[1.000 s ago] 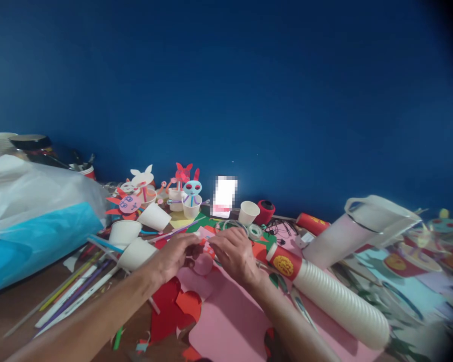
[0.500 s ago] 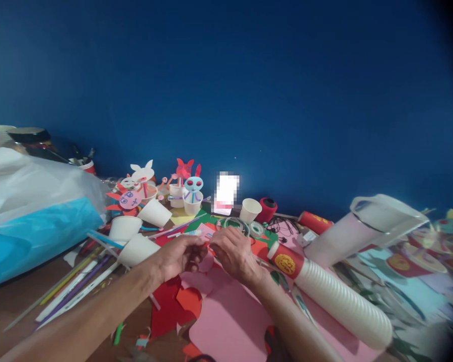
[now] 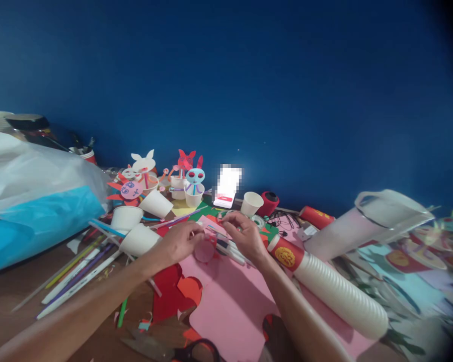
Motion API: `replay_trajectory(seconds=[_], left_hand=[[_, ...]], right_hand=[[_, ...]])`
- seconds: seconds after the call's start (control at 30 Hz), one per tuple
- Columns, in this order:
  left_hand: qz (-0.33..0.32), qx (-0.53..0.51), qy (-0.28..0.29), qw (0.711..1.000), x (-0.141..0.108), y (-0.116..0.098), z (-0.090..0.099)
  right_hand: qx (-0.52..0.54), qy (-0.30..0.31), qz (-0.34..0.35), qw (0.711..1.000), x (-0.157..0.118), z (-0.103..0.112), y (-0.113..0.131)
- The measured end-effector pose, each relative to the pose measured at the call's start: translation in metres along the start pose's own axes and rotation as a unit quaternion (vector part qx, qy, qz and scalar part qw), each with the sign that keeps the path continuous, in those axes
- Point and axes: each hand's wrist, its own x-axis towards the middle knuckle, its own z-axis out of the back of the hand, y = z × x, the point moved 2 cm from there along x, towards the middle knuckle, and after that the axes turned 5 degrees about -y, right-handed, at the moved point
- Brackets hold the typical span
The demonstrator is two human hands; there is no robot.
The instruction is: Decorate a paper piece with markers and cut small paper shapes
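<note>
My left hand (image 3: 184,242) is over the middle of the table, thumb and fingers drawn together in a pinch. What it pinches is too small to make out. Just below its fingertips is a round pink paper piece (image 3: 205,250); I cannot tell whether the fingers touch it. To the right, my right hand (image 3: 244,235) is apart from the left, its fingers bent and thumb and forefinger close together. Anything between them is unclear. White marker pens (image 3: 232,253) lie between the hands. A large pink paper sheet (image 3: 234,306) spreads beneath.
Scissors (image 3: 173,349) lie near the front edge. A long stack of paper cups (image 3: 335,286) slants at right by a white pitcher (image 3: 347,226). Paper-animal cups (image 3: 194,193), a lit phone (image 3: 227,186) and a speaker (image 3: 270,202) stand behind. A plastic bag (image 3: 41,191) fills the left.
My hands were together over the paper pieces; they have moved apart, the right going up and away. The marker pens between them now show. The view has tilted slightly down, revealing the scissors.
</note>
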Motion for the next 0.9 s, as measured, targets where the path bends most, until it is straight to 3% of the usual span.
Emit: replay_trajectory(seconds=[0.07,0.17,0.37,0.5,0.67,0.8,0.9], left_hand=[[-0.049,0.117,0.000,0.992,-0.003,0.005,-0.005],[-0.050,0.244,-0.004,0.968,-0.008,0.012,-0.014],[-0.048,0.289,0.017,0.956,-0.009,0.014,-0.017],[-0.045,0.228,0.004,0.973,-0.006,0.017,-0.014],[0.005,0.025,-0.010,1.000,0.000,0.012,-0.012],[0.058,-0.132,-0.017,0.989,0.000,-0.004,-0.005],[0.071,-0.182,-0.034,0.980,-0.002,-0.015,0.001]], right_hand=[[0.034,0.001,-0.042,0.999,0.002,0.002,-0.005],[0.061,0.008,-0.063,0.996,0.002,0.002,-0.009],[0.072,0.030,-0.079,0.994,0.001,-0.002,-0.014],[0.100,0.029,-0.098,0.990,0.000,-0.004,-0.017],[0.156,0.043,-0.122,0.979,0.000,-0.001,-0.008],[0.197,0.118,-0.146,0.962,-0.001,0.003,0.005],[0.191,0.138,-0.140,0.962,-0.001,0.003,0.012]])
